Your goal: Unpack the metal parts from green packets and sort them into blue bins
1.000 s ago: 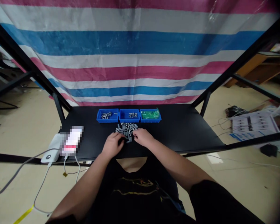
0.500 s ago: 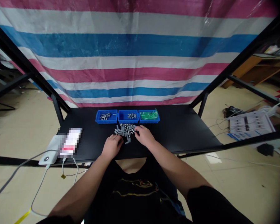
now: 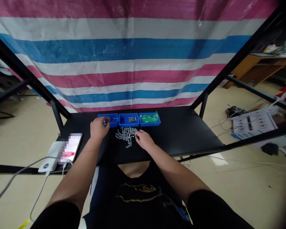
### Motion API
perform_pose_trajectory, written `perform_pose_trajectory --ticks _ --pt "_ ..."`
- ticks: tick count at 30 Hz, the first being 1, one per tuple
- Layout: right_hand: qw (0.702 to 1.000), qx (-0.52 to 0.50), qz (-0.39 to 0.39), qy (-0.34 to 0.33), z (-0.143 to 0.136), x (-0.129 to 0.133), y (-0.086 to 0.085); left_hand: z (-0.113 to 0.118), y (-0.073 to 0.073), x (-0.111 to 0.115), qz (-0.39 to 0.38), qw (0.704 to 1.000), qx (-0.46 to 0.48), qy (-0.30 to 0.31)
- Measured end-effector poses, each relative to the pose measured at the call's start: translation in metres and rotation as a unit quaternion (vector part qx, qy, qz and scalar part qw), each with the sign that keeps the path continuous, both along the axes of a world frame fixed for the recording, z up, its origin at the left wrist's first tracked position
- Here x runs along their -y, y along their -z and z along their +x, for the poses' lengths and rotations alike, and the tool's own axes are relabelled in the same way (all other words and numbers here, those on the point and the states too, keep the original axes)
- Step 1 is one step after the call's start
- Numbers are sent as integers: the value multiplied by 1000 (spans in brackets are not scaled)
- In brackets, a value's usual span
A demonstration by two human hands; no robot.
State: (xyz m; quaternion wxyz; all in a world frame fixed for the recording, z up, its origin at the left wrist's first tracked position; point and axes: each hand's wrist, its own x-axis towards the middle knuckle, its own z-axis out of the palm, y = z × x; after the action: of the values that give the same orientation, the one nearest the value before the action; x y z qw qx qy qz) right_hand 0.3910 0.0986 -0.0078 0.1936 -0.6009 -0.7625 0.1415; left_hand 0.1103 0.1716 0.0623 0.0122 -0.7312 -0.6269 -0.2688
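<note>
Movement of the left hand is the change: a second ago it lay at the near edge of the grey pile, close to the other hand, and now it is up at the leftmost blue bin, left of the frame's centre. Its fingertips are closed over the bin's front rim and seem to pinch something small and dark; I cannot tell what piece it is. The right hand stays where it was, at the right edge of the pile of small grey cylinders, with fingers curled and tips touching the pieces. The pile lies on the black table, just below the three bins. The middle blue bin holds a few grey parts, the right bin holds green ones. From this I judge that one piece is going from the pile to the left bin while the right hand picks among the rest.
</note>
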Motion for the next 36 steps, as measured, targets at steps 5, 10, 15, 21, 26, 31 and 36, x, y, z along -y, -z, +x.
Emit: perform_pose_trajectory --ticks 5,10,15,21,26,31,36 --pt "998 -38 -8 -54 5 -16 -13 5 39 43 -105 990 63 64" --pt "982 -161 97 11 0 -37 -32 15 66 71 -98 976 72 182" --pt "994 -83 68 18 0 -26 -28 20 76 72 -63 982 26 176" --pt "999 -52 1 6 5 2 -10 15 83 55 -79 989 6 123" --pt "996 -82 -2 -21 0 17 -3 13 77 43 -117 990 7 72" --pt "996 -91 -3 -14 -4 22 -1 11 46 31 -182 983 -18 34" --pt "997 -78 -7 18 -10 17 0 7 5 4 -52 998 20 2"
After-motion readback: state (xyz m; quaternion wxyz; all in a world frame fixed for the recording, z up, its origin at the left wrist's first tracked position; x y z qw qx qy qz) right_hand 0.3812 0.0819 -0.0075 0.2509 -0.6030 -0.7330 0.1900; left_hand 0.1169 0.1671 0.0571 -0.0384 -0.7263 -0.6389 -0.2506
